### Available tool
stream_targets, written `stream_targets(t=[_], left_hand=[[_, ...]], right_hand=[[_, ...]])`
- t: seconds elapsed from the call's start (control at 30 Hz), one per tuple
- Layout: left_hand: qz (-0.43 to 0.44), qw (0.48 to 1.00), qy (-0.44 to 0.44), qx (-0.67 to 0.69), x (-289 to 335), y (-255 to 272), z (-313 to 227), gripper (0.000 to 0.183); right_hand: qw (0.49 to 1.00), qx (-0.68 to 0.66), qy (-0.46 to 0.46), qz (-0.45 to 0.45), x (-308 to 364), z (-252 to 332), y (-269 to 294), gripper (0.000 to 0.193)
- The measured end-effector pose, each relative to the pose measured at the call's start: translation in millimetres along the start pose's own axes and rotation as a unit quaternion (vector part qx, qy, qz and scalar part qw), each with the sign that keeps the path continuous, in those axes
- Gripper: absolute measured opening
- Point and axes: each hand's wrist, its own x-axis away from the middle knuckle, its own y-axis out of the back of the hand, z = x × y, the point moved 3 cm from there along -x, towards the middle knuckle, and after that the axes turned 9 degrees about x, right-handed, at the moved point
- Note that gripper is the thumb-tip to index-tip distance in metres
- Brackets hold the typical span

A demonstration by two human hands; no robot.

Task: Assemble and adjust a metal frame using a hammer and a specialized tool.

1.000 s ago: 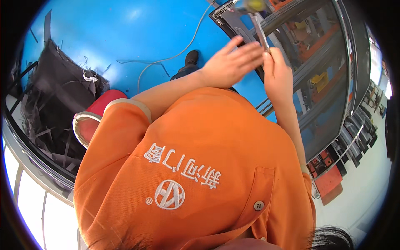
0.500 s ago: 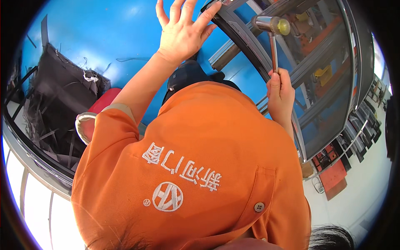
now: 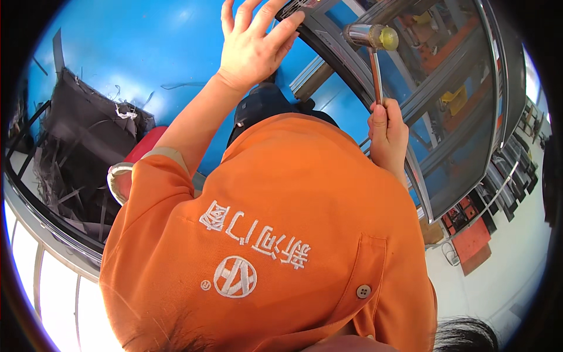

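My left hand (image 3: 249,47) is at the top, its fingers spread. Its index finger reaches to the dark edge of a framed screen panel (image 3: 446,132) and seems to rest on it near the corner. My right hand (image 3: 388,134) is closed around the handle of a mallet (image 3: 377,76). The mallet's metal head, with a yellowish striking face (image 3: 388,39), is over the panel's frame. Whether the head touches the frame, I cannot tell.
The floor or surface (image 3: 176,35) beneath is bright blue. A heap of frayed dark mesh scraps (image 3: 85,129) lies to the left, beside a curved dark rail. Metal profiles (image 3: 314,79) stick out from under the panel. Red boards (image 3: 469,240) and dark parts lie at the right.
The mallet and my right hand have shifted slightly to the left. The fingers of my left hand have shifted a little at the panel's edge. My view has moved slightly.
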Motion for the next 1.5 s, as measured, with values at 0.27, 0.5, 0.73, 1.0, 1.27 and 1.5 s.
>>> stream_targets(t=[0.27, 0.5, 0.73, 1.0, 1.27, 1.5], left_hand=[[0.035, 0.999, -0.031, -0.004, -15, 12, -5, 0.057], [0.077, 0.992, -0.09, -0.045, -2, 5, 16, 0.062], [0.071, 0.997, 0.007, -0.004, -11, 6, -21, 0.069], [0.002, 0.999, 0.035, -0.034, -10, -1, -16, 0.063], [-0.023, 1.0, 0.016, 0.009, 12, 5, -24, 0.061], [0.064, 0.997, 0.029, -0.041, -20, 9, -40, 0.06]], right_hand=[[1.0, -0.01, -0.018, 0.004, 0, 1, -2, 0.02], [1.0, -0.003, -0.019, 0.008, 1, 1, -1, 0.02], [1.0, -0.013, -0.027, 0.009, 1, 4, -1, 0.02], [0.999, -0.026, -0.024, 0.001, 1, 3, -3, 0.019], [0.999, -0.03, -0.028, -0.024, 11, -10, 1, 0.017], [0.995, -0.044, -0.005, -0.084, 42, -31, 4, 0.013]])
